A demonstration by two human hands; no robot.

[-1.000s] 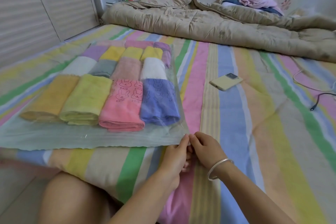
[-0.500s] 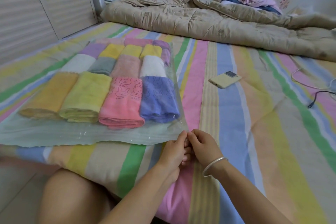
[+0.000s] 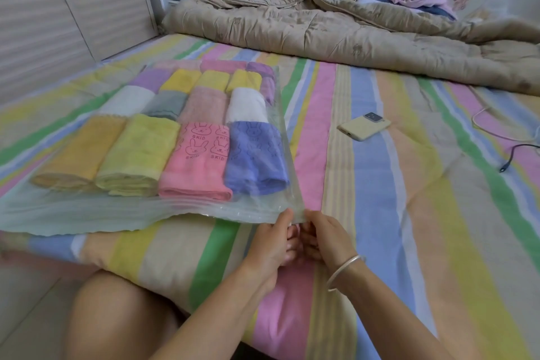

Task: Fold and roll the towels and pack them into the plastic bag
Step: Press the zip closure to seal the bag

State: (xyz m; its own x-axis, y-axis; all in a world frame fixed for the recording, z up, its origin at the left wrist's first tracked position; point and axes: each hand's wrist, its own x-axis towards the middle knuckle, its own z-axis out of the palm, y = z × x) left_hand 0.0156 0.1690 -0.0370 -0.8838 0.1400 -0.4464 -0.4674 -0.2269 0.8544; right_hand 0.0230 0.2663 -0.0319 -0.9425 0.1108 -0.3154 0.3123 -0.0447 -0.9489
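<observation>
Left hand (image 3: 270,245) and right hand (image 3: 325,238) both pinch the bag (image 3: 87,213) corner, apparently at its seal; towels (image 3: 195,166) lie inside.

Both hands (image 3: 298,240) pinching plastic bag (image 3: 257,212) corner, rolled towels (image 3: 195,166) inside

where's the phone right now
In the head view the phone lies on the striped bedsheet, right of the plastic bag and on the near side of the beige quilt.
</observation>
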